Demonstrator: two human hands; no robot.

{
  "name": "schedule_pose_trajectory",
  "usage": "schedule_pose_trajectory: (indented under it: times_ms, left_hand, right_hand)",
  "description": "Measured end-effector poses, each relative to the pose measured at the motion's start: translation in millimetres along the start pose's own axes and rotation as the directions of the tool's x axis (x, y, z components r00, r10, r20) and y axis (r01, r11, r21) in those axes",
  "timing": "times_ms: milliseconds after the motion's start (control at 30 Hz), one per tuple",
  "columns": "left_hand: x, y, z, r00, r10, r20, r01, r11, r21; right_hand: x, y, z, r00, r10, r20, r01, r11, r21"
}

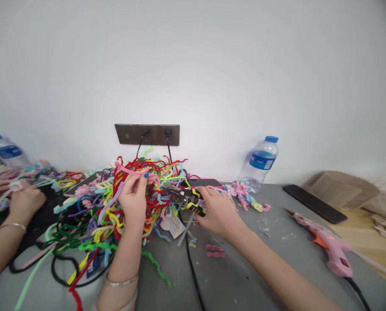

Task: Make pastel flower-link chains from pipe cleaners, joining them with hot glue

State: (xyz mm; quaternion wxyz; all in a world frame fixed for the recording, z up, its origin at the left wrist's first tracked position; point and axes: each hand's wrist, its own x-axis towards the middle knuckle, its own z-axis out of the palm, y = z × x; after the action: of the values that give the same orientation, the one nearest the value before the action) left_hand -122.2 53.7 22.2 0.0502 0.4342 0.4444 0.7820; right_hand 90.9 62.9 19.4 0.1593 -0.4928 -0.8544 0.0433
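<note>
My left hand point(135, 194) pinches a pink pipe cleaner point(128, 170), its fingers closed in front of a big tangle of coloured pipe cleaners point(98, 231). Wrapped round the yellow and black handles of a pair of pliers point(189, 198) is my right hand point(217, 211). The jaws point left, close to the pink pipe cleaner's folded end; whether they touch it cannot be made out. Two short pink pieces point(215, 251) lie on the grey table below. Beside the pliers lie a white tag point(177, 226) and a translucent glue stick point(186, 229).
A pink glue gun point(329, 246) and a black phone-like slab point(314, 203) lie at right. Behind stands a water bottle point(260, 164). A black cable point(193, 272) crosses the table. Another person's hands point(26, 201) work at far left. Wall sockets point(147, 134) hold plugs.
</note>
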Motion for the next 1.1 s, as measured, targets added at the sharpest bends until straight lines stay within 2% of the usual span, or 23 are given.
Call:
schedule_pose_trajectory:
  times_ms: [233, 500, 900, 1100]
  left_hand:
    - [-0.5, 0.1, -0.7, 0.994, -0.058, 0.095, 0.058, 0.998, 0.009]
    - [-0.1, 0.4, 0.7, 0.988, -0.072, 0.133, 0.083, 0.993, -0.082]
    - [-1.2, 1.4, 1.2, 0.993, -0.091, 0.07, 0.099, 0.987, -0.127]
    - [-0.3, -4.3, 0.6, 0.993, -0.113, -0.03, 0.105, 0.976, -0.191]
  right_hand:
    - [5.0, -7.6, 12.8, 1.0, -0.021, 0.007, 0.021, 1.0, 0.023]
    - [7.3, -8.6, 19.1, 0.999, 0.009, 0.054, -0.012, 0.999, 0.048]
    - [11.8, -13.5, 27.3, 0.994, 0.036, 0.106, -0.04, 0.998, 0.039]
    - [9.7, -10.2, 29.5, 0.992, 0.041, 0.119, -0.051, 0.996, 0.078]
